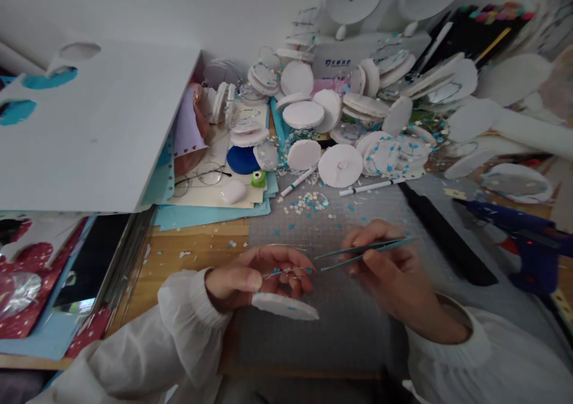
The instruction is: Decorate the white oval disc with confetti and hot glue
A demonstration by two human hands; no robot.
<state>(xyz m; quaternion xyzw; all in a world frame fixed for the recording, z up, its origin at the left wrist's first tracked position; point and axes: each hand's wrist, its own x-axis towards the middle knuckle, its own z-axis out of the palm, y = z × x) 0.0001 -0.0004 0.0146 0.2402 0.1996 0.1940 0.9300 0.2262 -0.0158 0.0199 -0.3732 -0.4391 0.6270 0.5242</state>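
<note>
My left hand (244, 273) pinches a thin wire decorated with small blue and pale pieces (290, 272) between thumb and fingers. Just under that hand is a white round disc (286, 307), tilted, with a few small blue bits on it; whether the wire is joined to it I cannot tell. A pair of slim tweezers (358, 252) is gripped in my right hand (394, 281), which is slightly blurred. The tweezers' tips are apart and point left, close to the end of the wire. I cannot make out anything between the tips.
Many white discs (340, 165) with decorated wires crowd the back. Small cut-out flowers (308, 202) lie scattered on the grey cutting mat (322, 347). A blue glue gun (535, 246) and a black bar (447, 237) lie right; glasses (209, 174), a green punch (258, 179) and a white box (98, 135) left.
</note>
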